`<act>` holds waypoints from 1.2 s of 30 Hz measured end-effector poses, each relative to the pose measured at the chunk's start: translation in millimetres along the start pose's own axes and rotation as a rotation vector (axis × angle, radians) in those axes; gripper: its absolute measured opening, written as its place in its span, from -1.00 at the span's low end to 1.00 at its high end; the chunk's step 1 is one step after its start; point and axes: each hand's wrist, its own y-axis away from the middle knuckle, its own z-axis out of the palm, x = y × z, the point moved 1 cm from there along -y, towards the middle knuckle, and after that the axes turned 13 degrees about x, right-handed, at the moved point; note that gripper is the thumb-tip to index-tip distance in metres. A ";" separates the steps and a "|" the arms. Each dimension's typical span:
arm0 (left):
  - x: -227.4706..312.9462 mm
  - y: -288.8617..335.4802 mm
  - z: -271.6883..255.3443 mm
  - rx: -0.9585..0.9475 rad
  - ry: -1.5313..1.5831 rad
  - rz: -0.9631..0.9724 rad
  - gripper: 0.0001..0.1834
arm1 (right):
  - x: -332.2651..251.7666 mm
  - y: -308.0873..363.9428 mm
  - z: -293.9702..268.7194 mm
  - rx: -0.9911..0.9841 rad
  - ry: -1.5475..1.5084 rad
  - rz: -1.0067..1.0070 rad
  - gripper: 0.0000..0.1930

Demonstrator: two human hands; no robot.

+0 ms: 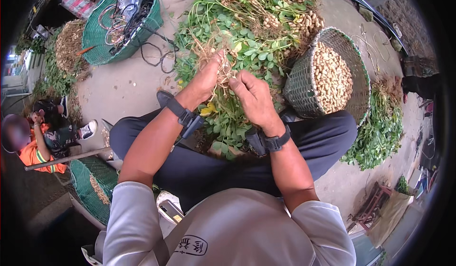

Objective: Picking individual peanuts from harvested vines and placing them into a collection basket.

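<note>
My left hand (pixel 204 81) is closed around a peanut plant, whose pale, tangled roots (pixel 209 48) stick up past the fingers. Green leaves (pixel 232 126) hang below, between my knees; I cannot tell whether all belong to this plant. Close beside it, my right hand (pixel 256 97) pinches at the root strands with thumb and bent forefinger. Whether a pod sits in that pinch is hidden. Beyond both hands lies a large heap of peanut plants (pixel 256 38), with pale pods (pixel 308 23) among the roots at its right. A tilted green woven basket (pixel 299 81) by my right knee holds many picked peanuts (pixel 332 78).
At the far left stands a green basket (pixel 97 40) with cords and a clear plastic bottle. More plants (pixel 375 128) lie at the right. A co-worker in an orange vest (pixel 40 147) sits at the left, near another green basket (pixel 90 190) holding some peanuts.
</note>
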 end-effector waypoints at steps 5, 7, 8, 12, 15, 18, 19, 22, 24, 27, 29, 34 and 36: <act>9.3 5.0 -3.2 -0.162 0.093 -0.078 -0.54 | -15.6 -14.7 -21.8 0.155 -0.031 -0.010 -0.60; 8.7 1.2 -7.7 -0.129 0.092 -0.114 -0.54 | -14.8 -30.3 -25.2 0.116 0.054 -0.027 -0.63; 7.5 -2.0 -9.8 -0.155 0.117 -0.129 -0.54 | -12.9 -36.7 -25.3 0.062 0.143 -0.032 -0.64; 6.1 -12.9 -26.3 -0.281 0.177 -0.111 -0.55 | -2.1 -44.1 -4.0 -0.272 0.209 -0.076 -0.66; 5.5 -13.5 -36.1 -0.277 0.211 -0.110 -0.53 | 2.0 -44.4 9.2 -0.393 0.128 -0.158 -0.65; 8.1 -11.7 -44.9 -0.297 0.219 -0.082 -0.53 | 7.5 -41.6 15.6 -0.417 -0.364 0.287 -0.79; 8.7 -11.3 -47.3 -0.317 0.222 -0.081 -0.53 | 10.0 -40.2 17.0 -0.430 -0.410 0.455 -0.86; 7.6 -10.1 -52.7 -0.273 0.238 -0.077 -0.50 | 14.6 -31.5 23.8 -0.451 -0.533 0.466 -0.89; 8.4 -9.9 -56.2 -0.298 0.232 -0.073 -0.49 | 17.5 -27.2 28.4 -0.483 -0.637 0.466 -0.89; 7.3 -8.6 -56.1 -0.285 0.235 -0.092 -0.48 | 20.7 -26.7 31.5 -0.413 -0.509 0.306 -0.91; 6.5 -6.8 -53.6 -0.243 0.246 -0.111 -0.48 | 20.5 -30.2 31.2 -0.444 -0.349 0.178 -0.93; 6.7 -6.9 -44.3 -0.139 0.154 -0.080 -0.49 | 14.1 -40.4 24.2 -0.435 0.054 -0.050 -0.82; 3.2 -7.1 -42.4 -0.115 0.156 -0.050 -0.54 | 11.3 -41.3 21.1 -0.358 0.295 -0.159 -0.78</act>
